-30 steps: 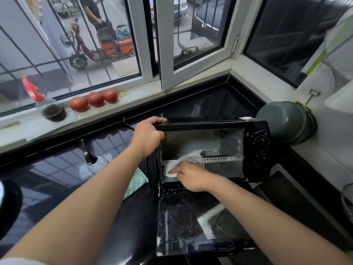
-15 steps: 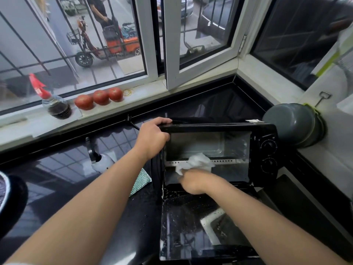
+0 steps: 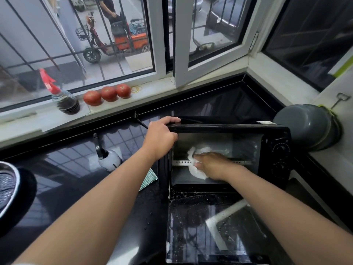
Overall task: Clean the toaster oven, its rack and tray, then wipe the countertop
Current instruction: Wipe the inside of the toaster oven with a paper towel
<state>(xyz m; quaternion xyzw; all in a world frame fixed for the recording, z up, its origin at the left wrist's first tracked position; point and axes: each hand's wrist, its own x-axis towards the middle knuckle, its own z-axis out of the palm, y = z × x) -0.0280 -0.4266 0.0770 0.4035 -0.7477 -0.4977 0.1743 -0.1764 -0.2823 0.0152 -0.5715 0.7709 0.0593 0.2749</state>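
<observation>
**A:** Head view: a person steadies a black toaster oven [image 3: 229, 155] on a dark glossy worktop [image 3: 76, 188]. The left hand [image 3: 160, 138] curls over the oven's top left corner, its grip pressed shut on the casing. The right hand [image 3: 212, 165] reaches into the cavity, pressing a white paper towel [image 3: 196, 169] flat against the back left of the interior, fingers pinching the wad's edge.

**B:** What could go wrong from here?

**A:** The oven door [image 3: 212, 228] hangs open toward the near edge, speckled with droplets. The right forearm crosses just above it; leaning on it could tip the oven forward, which the left hand's hold seems meant to prevent. The towel looks damp and could tear against the perforated rail [image 3: 181, 162] inside. Water beads on the worktop by the door hinge could let the oven slide.

**B:** And what can't be made out?

**A:** The rack and tray are nowhere in sight. The cavity's right half is dim, so any residue there cannot be judged. The right fingertips are buried in the towel. A green cloth [image 3: 148, 179] is mostly hidden behind the left forearm. A white spray bottle [image 3: 108, 159] stands left of the oven, its label unreadable; a grey pot [image 3: 305, 127] sits to the right, and a metal bowl [image 3: 7, 188] is cut off at the left edge.
</observation>
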